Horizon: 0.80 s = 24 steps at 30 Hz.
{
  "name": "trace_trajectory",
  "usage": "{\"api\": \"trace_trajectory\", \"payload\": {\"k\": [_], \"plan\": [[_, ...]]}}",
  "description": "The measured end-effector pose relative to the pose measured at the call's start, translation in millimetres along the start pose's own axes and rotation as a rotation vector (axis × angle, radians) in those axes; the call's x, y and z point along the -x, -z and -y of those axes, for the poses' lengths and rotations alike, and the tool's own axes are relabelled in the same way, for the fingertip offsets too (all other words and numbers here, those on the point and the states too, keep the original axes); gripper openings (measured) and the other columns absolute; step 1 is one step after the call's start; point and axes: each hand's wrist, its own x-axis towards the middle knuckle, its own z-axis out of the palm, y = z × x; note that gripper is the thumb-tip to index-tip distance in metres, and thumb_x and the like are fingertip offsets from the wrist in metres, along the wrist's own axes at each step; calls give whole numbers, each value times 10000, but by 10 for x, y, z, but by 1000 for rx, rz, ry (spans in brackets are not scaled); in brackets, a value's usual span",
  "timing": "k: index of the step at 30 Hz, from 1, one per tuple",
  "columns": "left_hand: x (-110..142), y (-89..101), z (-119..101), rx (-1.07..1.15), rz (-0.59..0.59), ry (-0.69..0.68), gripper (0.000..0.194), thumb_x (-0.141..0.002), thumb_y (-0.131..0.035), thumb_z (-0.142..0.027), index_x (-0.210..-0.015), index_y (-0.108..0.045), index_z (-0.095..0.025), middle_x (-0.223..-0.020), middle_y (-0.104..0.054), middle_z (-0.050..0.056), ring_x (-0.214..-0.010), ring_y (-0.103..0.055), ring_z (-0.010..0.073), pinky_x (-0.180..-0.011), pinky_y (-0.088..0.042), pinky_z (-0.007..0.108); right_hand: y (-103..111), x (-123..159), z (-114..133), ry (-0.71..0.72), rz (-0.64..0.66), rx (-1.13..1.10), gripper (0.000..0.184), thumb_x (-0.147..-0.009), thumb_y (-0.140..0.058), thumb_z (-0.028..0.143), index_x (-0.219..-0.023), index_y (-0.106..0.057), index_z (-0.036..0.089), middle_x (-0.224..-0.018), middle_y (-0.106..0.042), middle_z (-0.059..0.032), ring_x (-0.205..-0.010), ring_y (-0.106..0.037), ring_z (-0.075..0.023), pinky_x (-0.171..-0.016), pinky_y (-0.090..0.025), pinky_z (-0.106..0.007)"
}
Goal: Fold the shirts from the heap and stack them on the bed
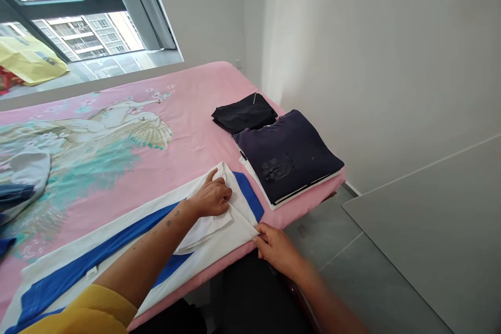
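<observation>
A white-and-blue shirt (pixel 136 237) lies spread lengthwise along the near edge of the pink-covered bed. A white flap like a sleeve (pixel 205 232) is folded in over its body. My left hand (pixel 213 195) rests on the shirt near its right end, index finger stretched along the fabric and the other fingers curled onto the cloth. At the bed's edge my right hand (pixel 276 248) pinches the shirt's corner between thumb and fingers. Just beyond lies a stack of folded clothes with a dark navy top (pixel 293 156) uppermost.
Behind the stack is a folded black garment (pixel 245 112). Other clothes (pixel 23 182) lie at the left on the pink bedspread (pixel 195 94). A yellow bag (pixel 33 60) sits on the windowsill. A wall and grey floor (pixel 332 240) border the bed's right side.
</observation>
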Motion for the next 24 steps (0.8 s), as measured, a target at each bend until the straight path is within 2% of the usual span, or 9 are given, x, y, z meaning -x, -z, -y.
{"api": "trace_trajectory", "payload": {"k": [3,5,9,10,12,14,18,21,24], "plan": [[-12,-49,10,1,-3,-6,120,-603,-488,-154,-643,-585,-213,-612,-549,-11,-795,-536,191,-1081,-66,550,-37,-9,9,-34,-76,94,289,-908,-379,387,-772,-561,209,-581,-633,32,-588,-574,-112,-595,-341,-209],[6,-63,9,28,-35,-15,155,-646,-498,-175,-737,-614,-222,-721,-597,4,-861,-540,203,-1072,-103,547,-72,-22,3,-63,-117,134,319,-913,-371,402,-734,-551,210,-566,-633,31,-580,-573,-113,-590,-332,-209],[209,-113,-82,74,-295,28,340,-730,-560,-361,-1028,-557,-197,-1079,-577,95,-1012,-506,245,-971,-315,459,-119,-38,-16,-75,-155,129,325,-911,-382,403,-713,-554,213,-569,-639,35,-585,-578,-113,-583,-328,-204],[296,-150,-135,68,-348,43,404,-724,-581,-419,-1047,-533,-182,-1103,-559,117,-1023,-499,257,-932,-350,441,-126,-37,-23,-73,-156,113,328,-912,-381,406,-714,-557,213,-568,-639,37,-582,-578,-111,-582,-328,-202],[492,-260,-271,42,-378,65,479,-700,-613,-489,-1038,-507,-168,-1095,-547,137,-1015,-497,277,-882,-380,434,-136,-33,-39,-71,-152,79,334,-911,-379,414,-718,-562,213,-561,-637,40,-566,-577,-107,-576,-330,-199],[674,-400,-412,25,-351,94,460,-712,-615,-464,-1042,-495,-167,-1092,-544,138,-1013,-501,287,-868,-390,440,-146,-31,-57,-71,-146,52,337,-909,-381,424,-727,-570,212,-556,-635,40,-555,-576,-106,-567,-332,-197],[836,-631,-573,82,-401,234,332,-755,-540,-224,-1081,-505,-171,-1172,-527,141,-1084,-493,280,-906,-395,430,-169,-37,-71,-74,-140,39,332,-898,-393,438,-755,-591,213,-566,-642,34,-558,-579,-113,-554,-335,-199],[795,-655,-545,284,-503,377,245,-748,-499,-170,-983,-566,-191,-1153,-569,111,-1067,-521,265,-919,-397,425,-176,-18,-51,-72,-139,54,338,-896,-391,435,-746,-593,209,-567,-640,29,-564,-581,-120,-554,-342,-203],[750,-522,-417,755,-669,658,181,-797,-492,-298,-925,-586,-210,-944,-647,56,-906,-596,227,-832,-452,386,-155,28,-4,-54,-183,80,296,-884,-417,431,-831,-614,216,-583,-632,25,-582,-584,-135,-562,-354,-218]]}}
